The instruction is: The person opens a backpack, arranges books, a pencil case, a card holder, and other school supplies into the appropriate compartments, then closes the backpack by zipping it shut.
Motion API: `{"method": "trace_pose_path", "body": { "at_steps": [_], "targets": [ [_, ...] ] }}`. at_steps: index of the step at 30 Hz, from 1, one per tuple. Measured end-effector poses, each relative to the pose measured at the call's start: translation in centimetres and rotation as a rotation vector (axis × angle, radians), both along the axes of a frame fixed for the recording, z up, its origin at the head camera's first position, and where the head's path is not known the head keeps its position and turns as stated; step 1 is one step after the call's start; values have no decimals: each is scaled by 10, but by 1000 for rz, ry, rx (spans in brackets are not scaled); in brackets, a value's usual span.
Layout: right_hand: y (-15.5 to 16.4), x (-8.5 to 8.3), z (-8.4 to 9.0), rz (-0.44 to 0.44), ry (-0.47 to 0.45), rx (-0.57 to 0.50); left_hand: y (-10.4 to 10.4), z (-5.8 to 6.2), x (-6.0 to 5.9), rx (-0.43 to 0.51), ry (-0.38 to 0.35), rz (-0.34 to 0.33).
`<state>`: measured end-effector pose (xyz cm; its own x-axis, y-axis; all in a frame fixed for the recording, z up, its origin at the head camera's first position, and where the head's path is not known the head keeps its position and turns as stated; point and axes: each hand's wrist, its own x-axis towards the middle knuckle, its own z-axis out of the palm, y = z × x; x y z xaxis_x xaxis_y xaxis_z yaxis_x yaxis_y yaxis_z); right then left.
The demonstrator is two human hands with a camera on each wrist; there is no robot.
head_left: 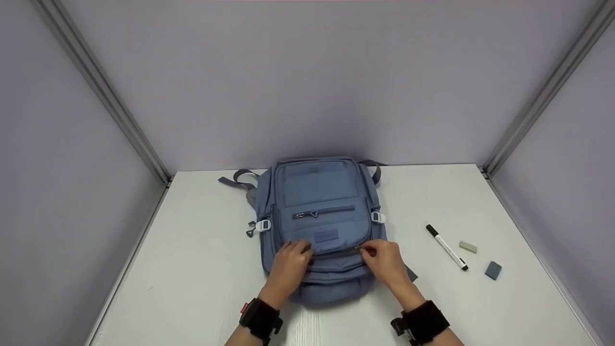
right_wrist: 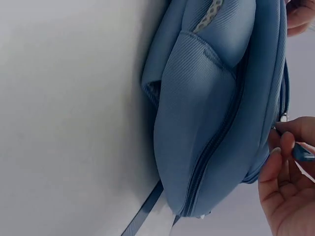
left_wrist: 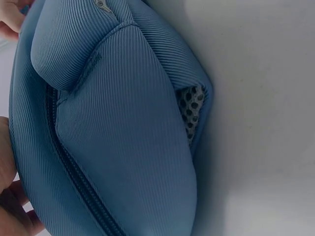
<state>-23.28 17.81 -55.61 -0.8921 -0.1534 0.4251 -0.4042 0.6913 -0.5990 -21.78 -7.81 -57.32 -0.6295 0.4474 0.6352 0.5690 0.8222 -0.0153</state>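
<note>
A blue backpack [head_left: 319, 187] lies front side up, its base toward me. My left hand [head_left: 289, 265] grips fabric at the lower left edge of its front pocket, fingers curled over. My right hand [head_left: 388, 263] pinches the zipper pull [right_wrist: 302, 153] at the pocket's lower right corner; the pull's blue tab shows between the fingers in the right wrist view. Between the hands the front pocket's lower seam gapes a little. Another zipper [left_wrist: 81, 182] runs along the bag's base, below the left hand in the left wrist view.
On the white table [head_left: 202, 278], right of the bag, lie a black-capped white marker [head_left: 447, 247], a pale green block [head_left: 468, 247] and a dark blue-grey block [head_left: 493, 270]. Straps [head_left: 245, 178] spread from the bag's far corners. Grey-white panels [head_left: 307, 81] enclose the table's back and sides.
</note>
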Motion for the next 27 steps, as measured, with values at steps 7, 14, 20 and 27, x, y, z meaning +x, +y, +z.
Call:
{"method": "trace_pose_path", "body": {
  "at_steps": [7,14,20,27],
  "targets": [
    [12,-4,-4,-31,118,94,-2,-2,1,38,-18,-30],
    [24,-24,-1,-88,91,128,-3,-2,1,64,-48,-61],
    [27,-45,6,-100,38,180,-4,-2,1,79,-67,-80],
    [22,-59,10,-137,8,207,-5,-4,1,80,-90,-86]
  ]
}}
